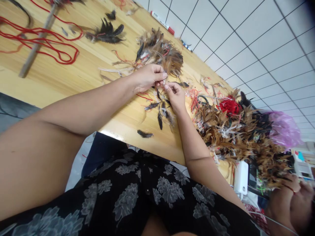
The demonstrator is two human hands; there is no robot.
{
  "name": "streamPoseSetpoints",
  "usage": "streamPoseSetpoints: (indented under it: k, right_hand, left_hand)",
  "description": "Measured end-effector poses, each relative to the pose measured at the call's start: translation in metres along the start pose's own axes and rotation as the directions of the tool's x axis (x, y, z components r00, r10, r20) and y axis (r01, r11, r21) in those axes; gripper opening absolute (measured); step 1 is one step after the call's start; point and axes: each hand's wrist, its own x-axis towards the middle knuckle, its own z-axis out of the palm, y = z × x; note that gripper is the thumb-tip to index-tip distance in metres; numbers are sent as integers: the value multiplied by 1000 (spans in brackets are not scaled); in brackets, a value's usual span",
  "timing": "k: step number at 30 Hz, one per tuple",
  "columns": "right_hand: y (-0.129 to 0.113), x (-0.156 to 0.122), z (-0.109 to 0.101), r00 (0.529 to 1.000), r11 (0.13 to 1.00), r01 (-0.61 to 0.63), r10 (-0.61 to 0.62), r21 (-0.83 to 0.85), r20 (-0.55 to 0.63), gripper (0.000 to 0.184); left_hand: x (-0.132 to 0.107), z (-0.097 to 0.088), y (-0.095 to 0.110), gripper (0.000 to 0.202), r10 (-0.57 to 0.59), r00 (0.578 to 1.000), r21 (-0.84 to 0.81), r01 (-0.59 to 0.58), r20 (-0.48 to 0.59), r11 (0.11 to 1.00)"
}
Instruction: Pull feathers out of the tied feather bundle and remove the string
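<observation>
While holding both bare hands close together above the pale yellow wooden table [123,118], pinches with the left hand [154,77] and the right hand [176,95] at a tiny pale wisp [164,82], caught between nearly meeting fingertips. Narrows thumb and fingers tightly on each side; too small and too covered to tell whether feather or thread. Just beyond the left hand, a thick bundle of brown feathers [158,49] with white down at the base. Below the hands, several small loose dark feathers [160,120] and a thin red thread [144,97]; nearer the table's edge, a single curved black feather [144,133]. Well to the left, a looped red cord [65,63] across a grey wooden stick [33,54], and near these a brown-based cluster of black feathers [108,32]. Along the far edge, a white marker with a red cap [162,23]. Beyond the right forearm, a large heap of brown and dark feathers [226,131], topped by a bright red tuft [230,105], beside a translucent purple plastic bag [284,129]. At lower right, near a white rectangular device [241,177], another person's hand [292,184], blurred.
</observation>
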Motion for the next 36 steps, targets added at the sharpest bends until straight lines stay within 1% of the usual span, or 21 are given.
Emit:
streamPoseSetpoints:
  k: [3, 6, 11, 12, 14, 17, 20, 22, 24, 26, 28, 30, 32, 34, 36]
  right_hand:
    - [10, 2, 0, 999, 1000, 18, -19, 22, 26, 66]
    - [16, 4, -1, 998, 998, 54, -55, 34, 32, 65]
    - [14, 3, -7, 996, 996, 86, -85, -38, 17, 57]
    - [13, 3, -8, 996, 994, 89, -88, -56, 19, 54]
    - [12, 3, -10, 996, 991, 88, -86, -97, 24, 47]
    - [11, 4, -12, 997, 973, 80, -78, -217, 17, 40]
    - [9, 3, -14, 998, 909, 41, -56, -415, -22, 41]
    - [7, 2, -17, 996, 834, -7, -42, -552, -75, 39]
    - [2, -1, -21, 989, 757, -33, -70, -652, -131, 34]
    - [-5, -5, -25, 977, 701, -7, -148, -713, -155, 32]
    - [-14, -8, -27, 963, 672, 48, -229, -739, -146, 41]
    - [-21, -10, -27, 955, 683, 96, -268, -724, -126, 47]
    - [-24, -9, -24, 961, 746, 134, -260, -653, -99, 46]
    - [-21, -5, -20, 973, 848, 161, -223, -504, -64, 47]
    - [-13, -1, -16, 986, 947, 145, -162, -287, -35, 54]
  left_hand:
    - [0, 2, -1, 51, 11, 1000, 12, -11, 4, 1000]
    - [1, 2, -5, 49, 34, 999, -8, -34, 8, 999]
    - [8, -2, -16, 40, 85, 995, -100, -80, 46, 992]
    - [9, -3, -15, 39, 85, 996, -113, -82, 26, 990]
    - [10, -4, -11, 42, 83, 995, -151, -89, -48, 984]
    - [7, -3, 4, 52, 53, 983, -221, -93, -178, 971]
    - [3, -4, 17, 53, 1, 963, -243, -68, -269, 968]
    - [2, -6, 21, 51, -15, 959, -230, -53, -285, 972]
    - [2, -7, 21, 50, -12, 966, -203, -42, -257, 978]
    - [2, -7, 19, 51, -6, 978, -158, -27, -208, 987]
    - [0, -4, 16, 52, 4, 987, -108, -22, -159, 994]
    - [-1, 0, 13, 52, 25, 992, -68, -34, -126, 997]
    - [-3, 4, 11, 51, 59, 994, -38, -63, -89, 997]
    - [-4, 6, 10, 50, 80, 996, -17, -81, -44, 997]
    - [-5, 5, 9, 50, 82, 997, -19, -82, -6, 996]
